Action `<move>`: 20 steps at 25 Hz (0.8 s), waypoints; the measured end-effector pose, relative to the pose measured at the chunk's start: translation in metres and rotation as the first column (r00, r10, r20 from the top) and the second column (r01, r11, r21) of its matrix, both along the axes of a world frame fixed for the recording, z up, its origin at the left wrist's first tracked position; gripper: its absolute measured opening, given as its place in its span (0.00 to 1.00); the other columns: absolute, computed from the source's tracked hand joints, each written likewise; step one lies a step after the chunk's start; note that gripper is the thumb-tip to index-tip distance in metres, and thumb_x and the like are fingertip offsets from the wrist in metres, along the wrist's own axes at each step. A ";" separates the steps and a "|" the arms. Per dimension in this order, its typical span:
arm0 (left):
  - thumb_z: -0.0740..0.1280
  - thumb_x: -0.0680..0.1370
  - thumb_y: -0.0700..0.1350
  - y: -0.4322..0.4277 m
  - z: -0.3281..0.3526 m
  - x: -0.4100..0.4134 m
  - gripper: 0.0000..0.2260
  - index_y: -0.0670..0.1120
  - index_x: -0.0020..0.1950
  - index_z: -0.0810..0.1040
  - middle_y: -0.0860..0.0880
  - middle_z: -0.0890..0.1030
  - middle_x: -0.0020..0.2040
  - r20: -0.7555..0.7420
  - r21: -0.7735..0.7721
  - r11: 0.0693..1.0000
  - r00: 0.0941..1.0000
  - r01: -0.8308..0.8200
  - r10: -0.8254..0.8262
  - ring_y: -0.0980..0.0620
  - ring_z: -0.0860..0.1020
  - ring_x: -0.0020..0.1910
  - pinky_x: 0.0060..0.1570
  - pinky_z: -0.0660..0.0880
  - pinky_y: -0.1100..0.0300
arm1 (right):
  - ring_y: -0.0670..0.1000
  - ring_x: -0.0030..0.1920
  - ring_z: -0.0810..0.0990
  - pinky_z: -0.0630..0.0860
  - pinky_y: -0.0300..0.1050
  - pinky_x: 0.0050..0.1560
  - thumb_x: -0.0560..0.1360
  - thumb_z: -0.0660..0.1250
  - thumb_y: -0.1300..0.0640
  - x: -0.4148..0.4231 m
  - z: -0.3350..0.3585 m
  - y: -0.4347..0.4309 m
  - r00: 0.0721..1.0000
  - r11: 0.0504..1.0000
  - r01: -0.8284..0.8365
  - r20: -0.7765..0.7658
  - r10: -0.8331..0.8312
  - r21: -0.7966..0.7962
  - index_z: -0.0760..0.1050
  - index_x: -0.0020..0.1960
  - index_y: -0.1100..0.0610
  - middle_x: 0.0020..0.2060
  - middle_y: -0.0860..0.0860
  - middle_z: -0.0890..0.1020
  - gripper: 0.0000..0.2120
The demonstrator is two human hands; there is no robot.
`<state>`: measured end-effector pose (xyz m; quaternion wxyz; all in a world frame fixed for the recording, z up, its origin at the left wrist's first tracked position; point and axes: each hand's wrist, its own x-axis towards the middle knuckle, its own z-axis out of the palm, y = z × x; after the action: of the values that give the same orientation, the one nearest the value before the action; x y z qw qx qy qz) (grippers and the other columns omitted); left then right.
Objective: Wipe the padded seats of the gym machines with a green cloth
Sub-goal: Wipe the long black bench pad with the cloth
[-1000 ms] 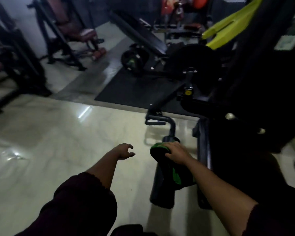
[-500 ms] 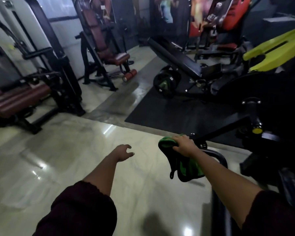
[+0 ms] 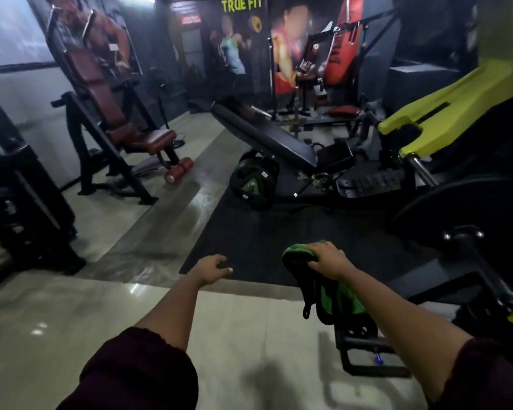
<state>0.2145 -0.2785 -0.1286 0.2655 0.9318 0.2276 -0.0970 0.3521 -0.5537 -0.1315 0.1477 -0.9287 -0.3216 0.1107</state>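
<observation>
Head camera is now looking up across the gym room, while one second ago it was looking down at a low black pad where the right hand [image 3: 328, 260] was pressing the green cloth [image 3: 336, 297]. The cloth is no longer lying on any pad. It is hanging in the air from the right hand, whose fingers are curling over its bunched top, above the place where the pale floor [image 3: 71, 321] is meeting the black rubber mat [image 3: 279, 232]. A black metal frame [image 3: 367, 353] is standing just under it, not touching it. The left hand [image 3: 212, 269] is holding nothing; its fingers are loosely bent and it is reaching forward beside the cloth, apart from it.

I am judging that the wiping of the low pad is finished or interrupted, and that the person is now searching for the next seat; no wiping is happening at this moment.

Counting what is showing: one green cloth and two hands, each with a dark maroon sleeve. I am counting three padded pieces. One is the maroon padded seat machine [image 3: 116, 113] at the left, one is the long black inclined bench [image 3: 264, 134] in the middle, and one is a small red seat [image 3: 342, 110] far behind. There is also one yellow-green machine arm [image 3: 444, 110] at the right and one stack of weight plates [image 3: 253, 180] on the mat. The dark machine at the left edge is too dim for telling its padding.
</observation>
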 end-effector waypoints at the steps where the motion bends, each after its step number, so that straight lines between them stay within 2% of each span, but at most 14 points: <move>1: 0.65 0.77 0.51 0.018 0.005 0.030 0.25 0.42 0.71 0.67 0.42 0.71 0.70 0.011 -0.008 1.000 1.000 0.000 0.000 0.45 0.70 0.68 0.66 0.67 0.56 | 0.54 0.69 0.61 0.64 0.58 0.64 0.76 0.62 0.55 0.028 0.004 0.018 1.000 1.000 0.008 0.002 -0.008 -0.001 0.65 0.70 0.48 0.69 0.48 0.68 0.23; 7: 0.65 0.77 0.51 0.098 0.021 0.192 0.24 0.44 0.71 0.68 0.44 0.71 0.69 0.152 -0.166 0.986 0.988 -0.002 0.028 0.48 0.70 0.68 0.64 0.66 0.58 | 0.55 0.69 0.62 0.64 0.59 0.64 0.76 0.62 0.54 0.179 0.026 0.117 0.999 0.999 0.018 0.035 -0.017 -0.048 0.64 0.71 0.47 0.69 0.47 0.68 0.23; 13: 0.68 0.76 0.51 0.180 0.012 0.368 0.23 0.46 0.70 0.69 0.44 0.73 0.67 0.262 -0.354 0.935 0.961 0.011 0.088 0.47 0.71 0.66 0.62 0.67 0.59 | 0.56 0.66 0.65 0.67 0.60 0.62 0.74 0.63 0.55 0.335 0.033 0.210 0.994 0.997 0.068 0.085 -0.070 0.036 0.67 0.68 0.45 0.66 0.48 0.72 0.23; 15: 0.68 0.76 0.51 0.209 0.013 0.424 0.23 0.46 0.69 0.70 0.44 0.74 0.65 0.253 -0.425 0.905 0.960 -0.005 0.124 0.48 0.72 0.65 0.61 0.66 0.60 | 0.56 0.66 0.67 0.69 0.61 0.61 0.73 0.63 0.54 0.384 0.038 0.234 0.992 0.994 0.095 0.083 -0.098 0.047 0.68 0.67 0.44 0.65 0.48 0.73 0.23; 20: 0.68 0.75 0.51 0.269 0.010 0.581 0.21 0.47 0.67 0.72 0.43 0.75 0.66 0.227 -0.571 0.821 0.960 -0.003 0.161 0.46 0.74 0.64 0.66 0.69 0.52 | 0.56 0.65 0.69 0.71 0.59 0.60 0.71 0.63 0.53 0.511 0.047 0.284 0.981 0.983 0.178 0.068 -0.181 0.054 0.69 0.66 0.41 0.63 0.49 0.75 0.24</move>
<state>0.7952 -0.0098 -0.1188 0.5614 0.8048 0.1912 -0.0228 0.8633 -0.2697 -0.0841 0.1674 -0.9536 -0.2442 0.0555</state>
